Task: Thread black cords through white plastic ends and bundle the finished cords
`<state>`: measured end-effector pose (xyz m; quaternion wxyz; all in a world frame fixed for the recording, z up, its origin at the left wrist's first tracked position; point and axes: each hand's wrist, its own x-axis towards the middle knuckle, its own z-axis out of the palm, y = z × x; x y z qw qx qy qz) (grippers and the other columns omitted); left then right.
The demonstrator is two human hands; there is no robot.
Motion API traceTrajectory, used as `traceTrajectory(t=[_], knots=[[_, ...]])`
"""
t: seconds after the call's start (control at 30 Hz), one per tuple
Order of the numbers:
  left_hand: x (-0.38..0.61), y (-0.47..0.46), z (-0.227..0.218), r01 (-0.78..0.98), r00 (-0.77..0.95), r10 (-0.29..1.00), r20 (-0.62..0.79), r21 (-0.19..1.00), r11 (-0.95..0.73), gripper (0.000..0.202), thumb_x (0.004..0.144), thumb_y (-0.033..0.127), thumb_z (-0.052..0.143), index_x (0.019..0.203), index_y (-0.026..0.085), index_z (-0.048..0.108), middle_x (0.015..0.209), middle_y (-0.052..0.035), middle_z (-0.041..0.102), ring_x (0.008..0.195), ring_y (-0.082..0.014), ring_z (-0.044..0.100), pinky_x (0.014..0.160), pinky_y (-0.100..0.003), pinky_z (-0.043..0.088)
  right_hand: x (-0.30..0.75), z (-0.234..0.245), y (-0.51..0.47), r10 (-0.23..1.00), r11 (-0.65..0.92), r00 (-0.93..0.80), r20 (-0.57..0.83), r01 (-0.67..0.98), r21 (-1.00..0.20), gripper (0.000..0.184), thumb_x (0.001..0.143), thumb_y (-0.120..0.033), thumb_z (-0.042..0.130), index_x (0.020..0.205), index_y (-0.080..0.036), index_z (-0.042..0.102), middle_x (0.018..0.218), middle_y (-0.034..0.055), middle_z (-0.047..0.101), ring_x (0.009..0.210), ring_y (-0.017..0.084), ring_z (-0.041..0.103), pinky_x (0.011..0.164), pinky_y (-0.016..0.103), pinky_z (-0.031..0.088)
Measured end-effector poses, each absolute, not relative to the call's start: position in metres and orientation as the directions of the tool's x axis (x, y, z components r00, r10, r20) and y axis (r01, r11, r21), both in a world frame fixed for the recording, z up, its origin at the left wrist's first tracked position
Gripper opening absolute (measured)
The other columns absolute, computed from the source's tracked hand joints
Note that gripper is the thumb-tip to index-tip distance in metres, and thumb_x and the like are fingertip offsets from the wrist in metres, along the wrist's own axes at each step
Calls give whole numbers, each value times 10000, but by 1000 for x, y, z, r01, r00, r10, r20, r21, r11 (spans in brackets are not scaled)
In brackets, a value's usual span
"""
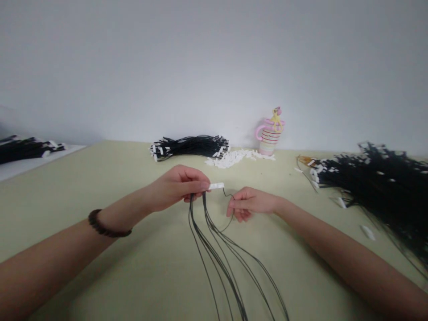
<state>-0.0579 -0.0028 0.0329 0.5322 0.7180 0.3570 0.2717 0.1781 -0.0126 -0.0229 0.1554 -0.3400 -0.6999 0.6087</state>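
Near the middle of the table, my left hand pinches a white connector between thumb and fingers; its right end sticks out past the fingertips. Several thin black wires hang from under that hand and run down toward the near edge of the view. A single black wire loops from the connector's right end to my right hand. The fingers of that hand are closed on this wire, a little below and right of the connector. How the wires seat in the connector is hidden by the left fingers.
A bundle of black wires with white ends lies by the wall, beside a pile of small white pieces. A pink striped mug stands behind the pile. A big heap of black wires covers the right side; more wires lie far left.
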Motion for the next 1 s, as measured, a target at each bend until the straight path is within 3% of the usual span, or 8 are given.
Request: traceTrajectory(t=[0.13,0.27,0.33,0.43,0.57,0.7,0.87,1.0], knots=[[-48,-9,24,304,659,751,-47,929,-209,225,686,363,593,692,141,631,492,12,495,429,-58,379,410,-184,287,170,-32,-8,831,-35,-555,-43,25,-999,272,692,-210,570,957,-145,578,994,97,610,822,144,586,542,193,442],[-41,-7,5,397,657,746,-112,892,-216,284,678,413,575,690,133,627,497,21,462,418,-54,349,394,-182,237,171,-38,1,933,-9,-355,63,-198,-980,315,716,-164,454,1012,-130,553,1106,132,558,951,182,550,697,291,467],[-40,-5,-4,430,637,759,-134,879,-205,302,677,426,565,690,132,629,502,23,456,413,-51,328,389,-185,209,174,-40,4,958,84,-265,113,-118,-989,298,749,-202,426,1009,-134,553,1091,122,566,1002,192,521,715,298,456],[-40,-1,-14,442,609,781,-136,876,-192,312,677,428,551,663,127,629,483,28,443,415,-54,311,392,-192,191,176,-43,5,944,299,-214,252,226,-927,342,810,-289,396,1112,-168,499,1108,90,555,1051,180,478,797,318,417],[-41,3,-22,443,582,804,-121,876,-189,307,674,426,547,667,132,632,470,37,425,421,-59,308,399,-196,189,175,-41,-3,850,521,-365,380,687,-507,435,835,-310,390,1233,-137,400,1021,119,552,916,184,517,840,342,368],[-39,4,-25,424,593,800,-94,881,-211,316,677,430,549,617,125,609,467,40,398,437,-59,288,411,-198,177,172,-21,-16,820,496,-372,434,842,-215,324,806,-284,436,1075,-132,535,842,106,545,721,172,518,698,300,386],[-38,2,-23,419,594,800,-83,881,-220,310,674,415,550,609,116,603,482,33,430,448,-62,307,417,-195,203,157,-1,-34,778,606,-473,413,738,-296,149,735,-215,510,632,-152,596,575,12,517,528,96,453,535,216,311],[-38,2,-24,415,587,808,-49,875,-249,294,682,398,538,589,122,581,483,32,440,454,-67,333,425,-194,226,138,-18,-44,795,604,-526,302,648,-464,233,763,-196,460,564,-148,573,470,-25,478,429,59,382,462,195,243]])
